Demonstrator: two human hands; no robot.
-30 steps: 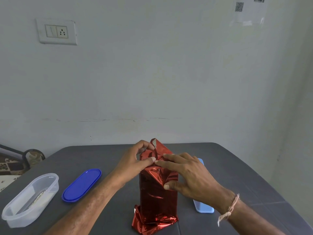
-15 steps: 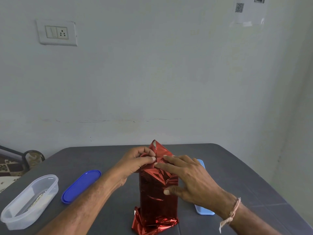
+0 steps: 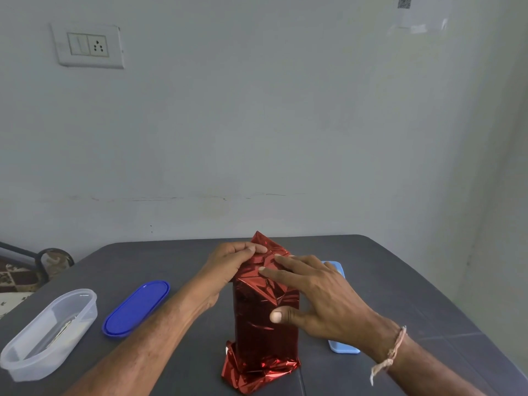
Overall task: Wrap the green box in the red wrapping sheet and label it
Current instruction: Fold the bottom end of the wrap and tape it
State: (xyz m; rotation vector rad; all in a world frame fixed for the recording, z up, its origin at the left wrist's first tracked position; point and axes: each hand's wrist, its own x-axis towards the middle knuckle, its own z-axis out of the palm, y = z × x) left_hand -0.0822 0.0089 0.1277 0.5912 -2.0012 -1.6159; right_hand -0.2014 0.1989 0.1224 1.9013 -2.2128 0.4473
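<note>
2 hands at the top fold. The green box stands upright mid-table on the dark grey table (image 3: 405, 281), hidden under the red wrapping sheet (image 3: 265, 327). The sheet is shiny foil, with crumpled excess bunched at the base and 1 pointed flap sticking up at the top rear.

Left hand (image 3: 228, 264): fingers curled, pinching the top fold from the left side.

Right hand (image 3: 323, 298): fingers straight and spread, tips pressing the folded top down, thumb flat on the front face, gripping nothing. Thread bracelet (image 3: 395, 347) on that wrist.

Light blue flat lid (image 3: 343, 347) lies just beside the box, partly behind the right hand.

Left of the box and apart from it: dark blue oval lid (image 3: 137, 307), then clear oval container (image 3: 48, 332) near the table's left edge.

Switch-and-socket plate (image 3: 88, 45) on the wall.
</note>
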